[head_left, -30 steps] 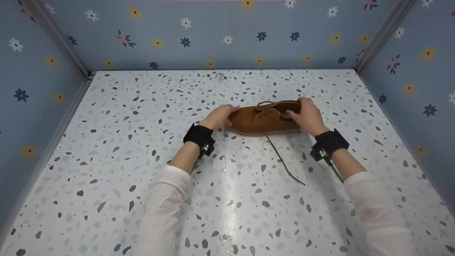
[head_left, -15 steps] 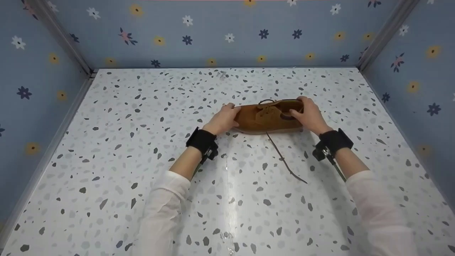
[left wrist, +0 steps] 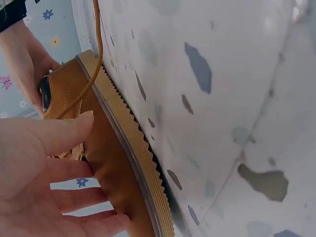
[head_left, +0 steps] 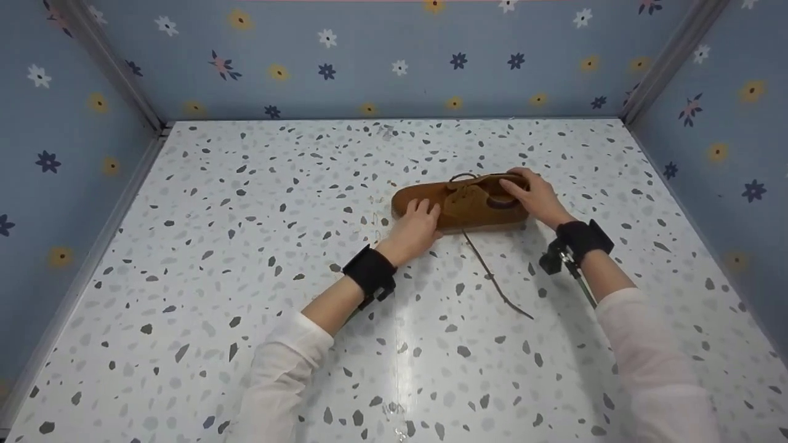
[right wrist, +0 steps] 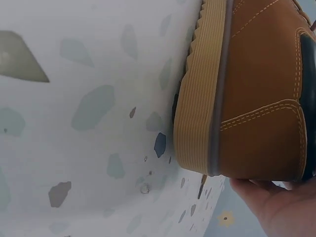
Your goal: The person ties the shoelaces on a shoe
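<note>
A brown lace-up shoe (head_left: 474, 212) sits sole down on the speckled tabletop, toe to the left and heel to the right. My left hand (head_left: 417, 231) is at its near side behind the toe, fingers extended over the upper; in the left wrist view the fingertips (left wrist: 121, 222) are against or very close to the leather. At the heel, my right hand (head_left: 537, 195) holds the collar, thumb by the opening and fingers behind. One loose shoelace (head_left: 492, 283) trails from the near side toward me. Another lace loop arches at the far side.
The white speckled tabletop (head_left: 215, 258) has a seam running front to back. Blue flowered panels (head_left: 369, 61) border it at the back and both sides. Black straps with small cameras (head_left: 585, 240) are on both wrists.
My left hand has let go of the toe tip and moved right and nearer along the shoe's side. The shoe has shifted slightly right. My right hand stays at the heel.
</note>
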### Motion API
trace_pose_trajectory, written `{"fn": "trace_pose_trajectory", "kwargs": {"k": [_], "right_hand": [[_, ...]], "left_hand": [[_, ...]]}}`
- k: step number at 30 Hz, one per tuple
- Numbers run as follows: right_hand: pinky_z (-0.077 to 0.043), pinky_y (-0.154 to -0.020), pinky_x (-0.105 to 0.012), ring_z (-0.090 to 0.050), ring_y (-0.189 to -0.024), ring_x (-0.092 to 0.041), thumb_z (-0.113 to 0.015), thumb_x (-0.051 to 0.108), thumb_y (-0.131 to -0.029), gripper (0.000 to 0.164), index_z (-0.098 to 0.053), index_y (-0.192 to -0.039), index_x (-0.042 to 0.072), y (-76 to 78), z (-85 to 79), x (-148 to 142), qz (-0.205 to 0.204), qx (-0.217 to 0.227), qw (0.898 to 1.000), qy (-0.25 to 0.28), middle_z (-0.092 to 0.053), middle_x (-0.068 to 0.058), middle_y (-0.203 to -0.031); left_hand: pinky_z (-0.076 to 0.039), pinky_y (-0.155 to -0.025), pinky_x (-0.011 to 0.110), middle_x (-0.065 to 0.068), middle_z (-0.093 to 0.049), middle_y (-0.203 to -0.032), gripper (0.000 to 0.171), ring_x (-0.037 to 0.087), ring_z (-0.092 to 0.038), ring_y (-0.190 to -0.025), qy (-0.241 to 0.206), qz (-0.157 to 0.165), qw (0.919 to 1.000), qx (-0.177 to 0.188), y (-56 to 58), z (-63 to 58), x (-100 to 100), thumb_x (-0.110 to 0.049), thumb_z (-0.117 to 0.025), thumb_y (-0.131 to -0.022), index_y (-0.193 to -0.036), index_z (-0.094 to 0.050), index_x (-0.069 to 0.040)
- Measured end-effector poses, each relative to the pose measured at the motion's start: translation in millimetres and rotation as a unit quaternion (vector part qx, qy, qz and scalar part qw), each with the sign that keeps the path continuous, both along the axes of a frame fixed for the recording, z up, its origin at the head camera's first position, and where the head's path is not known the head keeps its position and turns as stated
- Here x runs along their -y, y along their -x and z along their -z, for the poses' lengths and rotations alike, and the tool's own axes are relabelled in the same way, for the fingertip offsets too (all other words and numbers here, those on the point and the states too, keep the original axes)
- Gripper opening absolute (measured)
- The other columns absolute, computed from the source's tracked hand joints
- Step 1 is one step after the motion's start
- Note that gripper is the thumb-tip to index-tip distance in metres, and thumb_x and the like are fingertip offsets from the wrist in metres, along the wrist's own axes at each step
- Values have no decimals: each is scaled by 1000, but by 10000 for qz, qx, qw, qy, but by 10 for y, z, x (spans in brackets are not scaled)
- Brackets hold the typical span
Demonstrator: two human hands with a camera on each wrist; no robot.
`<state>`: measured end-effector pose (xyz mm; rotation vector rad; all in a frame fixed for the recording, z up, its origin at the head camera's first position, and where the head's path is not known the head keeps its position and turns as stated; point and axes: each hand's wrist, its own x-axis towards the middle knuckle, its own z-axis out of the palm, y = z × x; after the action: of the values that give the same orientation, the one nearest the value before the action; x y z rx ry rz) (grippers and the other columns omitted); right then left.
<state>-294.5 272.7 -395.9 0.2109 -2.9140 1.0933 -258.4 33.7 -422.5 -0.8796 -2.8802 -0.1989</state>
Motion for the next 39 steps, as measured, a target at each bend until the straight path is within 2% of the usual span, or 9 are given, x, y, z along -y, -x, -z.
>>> {"fn": "trace_pose_trajectory", "kwargs": {"k": [6,11,18,22,24,29,34,39], "right_hand": [[-27,-71,-32,-36,-86,-16,-35,44,-70,46,-37,-103,12,11,19,4,165,-34,9998,55,-40,-4,-96],[-28,-69,-31,-37,-84,-16,-32,46,-70,46,-38,-102,12,5,24,19,273,1,9996,-30,-41,-4,-94],[-27,-71,-32,-36,-87,-17,-20,47,-73,49,-42,-99,11,-55,-11,40,420,79,9989,-207,-43,-6,-95],[-30,-68,-31,-39,-83,-15,-19,44,-75,48,-44,-98,10,-110,-20,51,595,230,9977,-209,-46,-6,-91],[-32,-62,-29,-42,-73,-14,-20,44,-75,48,-45,-96,9,-136,-19,63,673,303,9969,-266,-47,-5,-84],[-31,-52,-27,-39,-62,-15,-19,47,-73,50,-49,-87,9,-196,-17,97,616,366,9961,-507,-48,-5,-74],[-29,-46,-26,-38,-56,-16,-19,49,-72,52,-50,-81,8,-248,-13,116,544,272,9966,-549,-47,-5,-67],[-32,-44,-26,-40,-53,-15,-21,47,-73,49,-50,-78,8,-286,-12,130,616,368,9961,-512,-46,-4,-65]], "left_hand": [[-12,-81,34,22,-22,-109,62,33,-16,-99,322,118,9994,-32,-21,44,-25,-38,-42,-69,-111,-24,4],[-14,-80,33,23,-19,-111,63,34,-13,-99,248,22,9996,148,-9,46,-5,-41,-38,-70,-112,-22,4],[-12,-81,32,20,-14,-114,64,31,-7,-102,41,-148,9972,726,31,19,40,-45,-27,-71,-113,-18,2],[-10,-82,32,19,-15,-114,62,29,-7,-103,36,-3,9974,713,77,20,73,-45,-24,-73,-113,-20,2],[-8,-82,31,18,-15,-115,62,29,-6,-103,18,90,9972,748,106,25,92,-45,-22,-73,-113,-20,2],[-5,-82,31,16,-16,-115,61,26,-6,-104,-229,200,9958,860,180,43,154,-46,-19,-73,-112,-23,1],[-7,-82,30,15,-20,-114,58,27,-10,-103,-365,261,9965,706,228,46,192,-44,-22,-74,-110,-28,1],[-5,-82,30,16,-24,-111,56,26,-13,-103,-258,518,9965,599,287,48,193,-43,-21,-75,-107,-32,2]]}}
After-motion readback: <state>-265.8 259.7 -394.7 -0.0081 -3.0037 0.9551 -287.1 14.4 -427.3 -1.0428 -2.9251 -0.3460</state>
